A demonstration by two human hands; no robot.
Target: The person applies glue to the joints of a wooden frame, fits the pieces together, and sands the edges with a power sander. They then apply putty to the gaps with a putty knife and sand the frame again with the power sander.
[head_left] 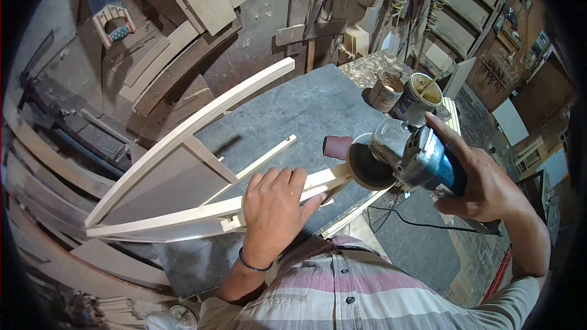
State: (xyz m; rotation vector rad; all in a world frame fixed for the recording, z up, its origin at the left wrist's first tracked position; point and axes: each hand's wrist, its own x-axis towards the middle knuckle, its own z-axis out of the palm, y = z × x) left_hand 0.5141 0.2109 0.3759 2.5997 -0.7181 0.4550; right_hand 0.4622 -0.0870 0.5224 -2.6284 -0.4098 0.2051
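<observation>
Wooden frame (pixel 183 165) under left hand (pixel 275 211), long axis toward grinder (pixel 416 159).

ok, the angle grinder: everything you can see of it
The angle grinder has a blue body, a grey metal gear head and a dark round sanding disc facing left. The right hand grips its body. The disc meets the end of the pale wooden frame, which the left hand steadies. A black cord trails below.

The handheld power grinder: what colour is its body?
Blue body, grey metal head; head view.
</observation>
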